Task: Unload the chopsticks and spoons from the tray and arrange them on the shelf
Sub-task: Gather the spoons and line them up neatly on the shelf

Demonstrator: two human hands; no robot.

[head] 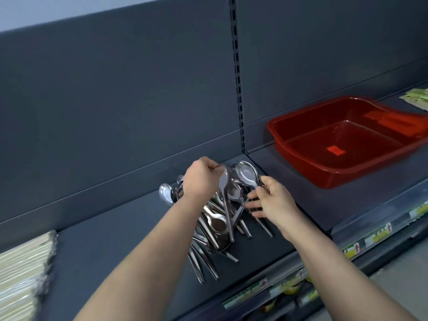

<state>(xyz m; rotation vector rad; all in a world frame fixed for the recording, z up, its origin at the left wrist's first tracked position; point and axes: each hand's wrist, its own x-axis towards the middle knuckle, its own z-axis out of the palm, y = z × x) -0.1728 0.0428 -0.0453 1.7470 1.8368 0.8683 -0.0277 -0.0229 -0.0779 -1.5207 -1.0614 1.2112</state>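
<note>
Two hands work over a heap of steel spoons (215, 223) on the shelf (92, 239). The left hand (201, 179) curls its fingers round a spoon (223, 181). The right hand (273, 202) pinches a second spoon (245, 173) by its handle, other fingers loosely spread. From the heap, the red tray (335, 177) sits at two o'clock and the wrapped chopsticks (23, 262) at eight.

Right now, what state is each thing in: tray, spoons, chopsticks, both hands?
red tray: on the shelf, no cutlery visible inside.
spoon pile: loose heap on the shelf, handles crossing, not lined up.
chopstick packs: stacked at the left.
left hand: pinches a blurred spoon above the pile.
right hand: pinches the handle of a raised spoon.
</note>
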